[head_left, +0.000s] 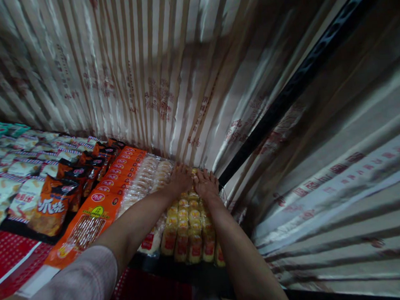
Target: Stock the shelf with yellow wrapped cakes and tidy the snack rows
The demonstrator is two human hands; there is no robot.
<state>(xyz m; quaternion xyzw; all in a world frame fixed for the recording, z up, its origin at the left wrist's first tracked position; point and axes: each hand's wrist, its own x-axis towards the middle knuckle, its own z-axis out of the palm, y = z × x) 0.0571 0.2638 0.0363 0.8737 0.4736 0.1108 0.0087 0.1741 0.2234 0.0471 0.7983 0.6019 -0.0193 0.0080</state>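
Note:
My left hand point(182, 178) and my right hand point(206, 185) reach side by side to the far end of several rows of small yellow wrapped packs point(190, 223), perhaps cakes. Both rest there with fingers stretched out, touching the farthest packs. Neither appears to hold anything, though the fingertips are dim and slightly blurred. Left of the yellow packs, and partly behind my left forearm, lie clear-wrapped pale packs point(160, 168). Beside those is a row of overlapping orange packets point(97, 205).
Black-and-orange snack bags point(55, 206) and white snack bags point(23, 167) fill the left side. A pleated printed curtain point(139, 72) hangs behind the goods and along the right. A dark metal bar point(285, 93) slants down close to my right hand. Red cloth point(17, 252) shows at front left.

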